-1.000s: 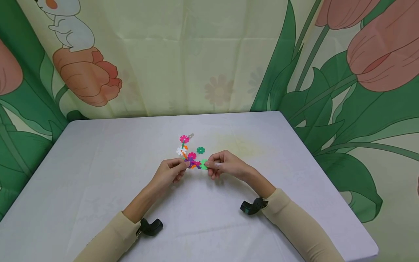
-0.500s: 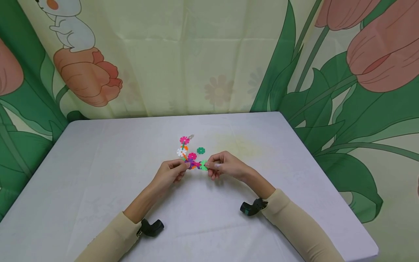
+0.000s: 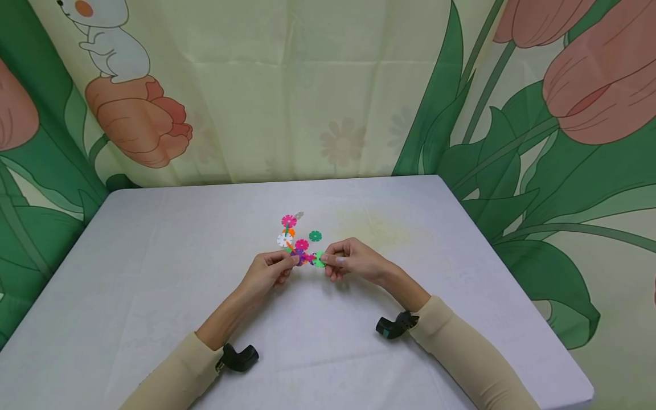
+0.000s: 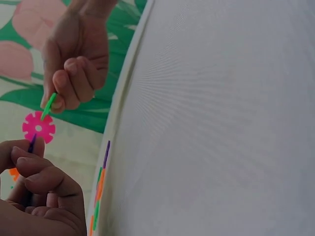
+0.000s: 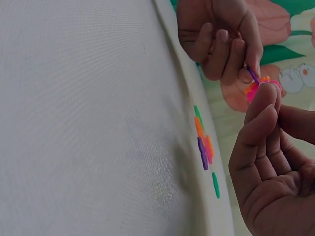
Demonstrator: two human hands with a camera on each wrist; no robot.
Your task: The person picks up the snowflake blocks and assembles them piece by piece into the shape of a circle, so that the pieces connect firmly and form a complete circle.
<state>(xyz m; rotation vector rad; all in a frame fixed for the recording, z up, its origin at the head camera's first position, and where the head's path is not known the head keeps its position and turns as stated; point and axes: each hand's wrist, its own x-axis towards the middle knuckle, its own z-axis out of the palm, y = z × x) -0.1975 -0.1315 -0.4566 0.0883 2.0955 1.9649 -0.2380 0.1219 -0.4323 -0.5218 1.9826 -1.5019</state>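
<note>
Between the two hands is a short chain of slotted, flower-shaped plastic discs, held above the table. My left hand (image 3: 263,274) pinches a purple disc (image 4: 32,144) between thumb and fingers. My right hand (image 3: 356,259) pinches a bright green disc (image 3: 319,259) by its edge. In the left wrist view a pink disc (image 4: 38,128) sits between the purple and green ones, touching both. An orange disc (image 4: 14,173) shows behind the left fingers. In the right wrist view the green disc is hidden behind the right fingers (image 5: 261,118).
Beyond the hands, loose discs lie on the white-covered table (image 3: 328,353): a dark green one (image 3: 315,236), a white one (image 3: 285,239), a pink one (image 3: 289,220), a pale grey one (image 3: 299,215) and others partly overlapping. A printed curtain (image 3: 333,85) hangs behind the table.
Both hands keep the same pinch, with the discs between them almost unmoved. The whole head view has shifted very slightly; the loose discs look unchanged.
</note>
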